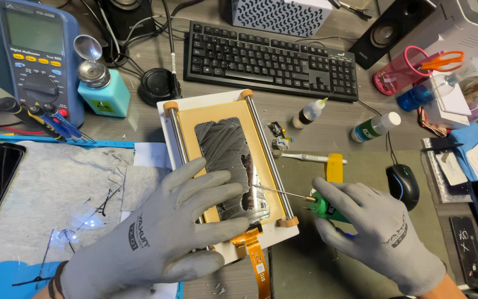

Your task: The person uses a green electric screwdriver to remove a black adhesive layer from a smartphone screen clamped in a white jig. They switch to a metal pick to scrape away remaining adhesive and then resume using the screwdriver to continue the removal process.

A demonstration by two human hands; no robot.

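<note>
fingers of left hand (164, 232) spread on cracked phone (229, 166); right hand (374, 235) pinching green tool (327, 209).

right: green mat (360, 266) open | behind: glue bottles (308, 113), keyboard (272, 58)

A black keyboard (272, 58) lies beyond a multimeter (31, 52).

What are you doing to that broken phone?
A person in grey gloves is working on a cracked phone screen lying in a white holder with two metal rods on a cluttered desk. The left hand presses flat on the screen's lower part. The right hand holds a green-handled tool whose thin metal tip reaches the broken right edge of the glass. An orange ribbon cable hangs out below the holder.
</note>
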